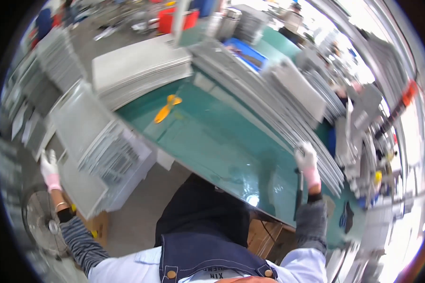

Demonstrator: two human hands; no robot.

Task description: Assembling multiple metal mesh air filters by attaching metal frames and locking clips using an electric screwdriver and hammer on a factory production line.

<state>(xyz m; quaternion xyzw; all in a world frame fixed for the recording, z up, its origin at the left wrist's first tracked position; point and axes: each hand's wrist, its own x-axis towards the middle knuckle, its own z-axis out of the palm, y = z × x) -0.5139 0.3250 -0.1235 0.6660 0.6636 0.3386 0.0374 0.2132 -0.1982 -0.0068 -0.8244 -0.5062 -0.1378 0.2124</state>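
My left hand [50, 170], in a white and pink glove, reaches out to the far left. Its fingers are stretched and apart, at the outer edge of a flat grey panel [82, 184]. That panel leans low against a stack of grey panels [111, 146]. On the right, my right hand [307, 164], gloved alike, is closed beside the long grey metal strips [274, 120] along the table's far side. What its fingers hold is blurred. Just below it, a dark slim tool [299, 194] lies near my wrist; I cannot tell whether the hand touches it.
The green table [212, 137] carries a yellow-orange tool [167, 108] and a pile of pale flat panels [141, 68] at its left end. A blue tray [245, 54] stands beyond the strips. A round fan [45, 221] is at lower left; dark scissors-like handles [346, 217] lie at right.
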